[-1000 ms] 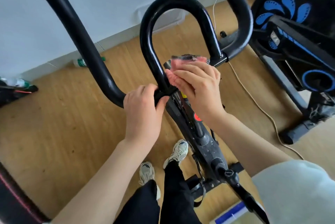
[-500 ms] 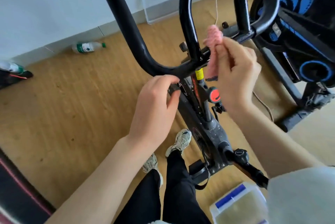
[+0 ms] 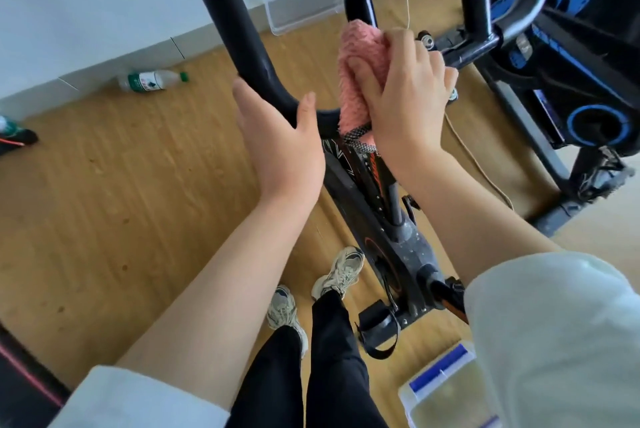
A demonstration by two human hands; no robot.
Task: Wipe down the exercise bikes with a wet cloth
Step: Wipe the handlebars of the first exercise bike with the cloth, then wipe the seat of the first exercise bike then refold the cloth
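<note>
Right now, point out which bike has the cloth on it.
The near bike with red markings: the right hand holds the pink cloth around its handlebar. The blue-trimmed bike at right stands untouched.

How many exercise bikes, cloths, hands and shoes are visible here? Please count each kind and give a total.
Exercise bikes: 2, the black bike and the blue-and-black bike
Cloths: 1, the pink cloth
Hands: 2, the left hand gripping the black bike, the right hand holding the pink cloth
Shoes: 2
Total: 7
</note>
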